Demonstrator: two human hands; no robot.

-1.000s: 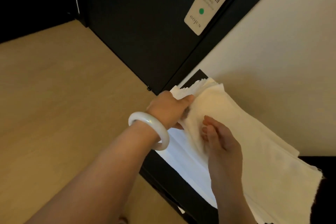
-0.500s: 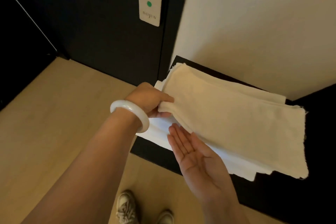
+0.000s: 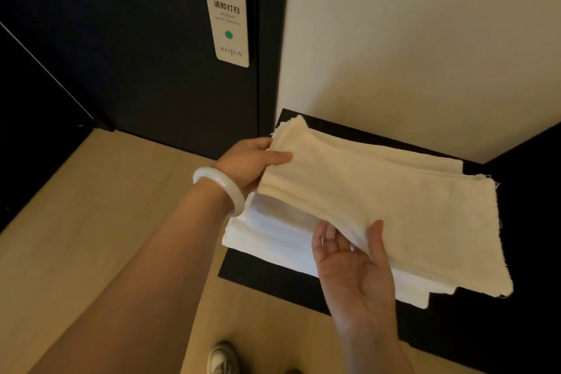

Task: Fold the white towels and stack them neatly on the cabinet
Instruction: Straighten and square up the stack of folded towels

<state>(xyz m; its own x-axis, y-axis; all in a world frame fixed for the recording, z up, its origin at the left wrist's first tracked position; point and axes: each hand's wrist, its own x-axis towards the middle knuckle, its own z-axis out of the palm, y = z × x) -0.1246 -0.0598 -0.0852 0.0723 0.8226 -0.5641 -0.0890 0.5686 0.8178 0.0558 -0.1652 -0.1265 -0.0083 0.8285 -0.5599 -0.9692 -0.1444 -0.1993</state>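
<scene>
Towel edges are what I watch from here. The cream top towel (image 3: 394,206) lies across a stack (image 3: 273,232) of whiter towels on the black cabinet (image 3: 267,276), close against the wall (image 3: 425,39). The left hand (image 3: 249,161), a pale bracelet (image 3: 220,187) on its wrist, pinches the towel's left edge: the thumb lies flat on the cloth and the other fingers are tucked beneath, out of my sight. The right hand (image 3: 355,264) is palm up at the near edge, its curled fingertips (image 3: 329,237) slipped under the cloth and its thumb pressed on top, so the hem sits between them. Behind, a hanger tag (image 3: 229,21) hangs on the dark door (image 3: 136,55).
</scene>
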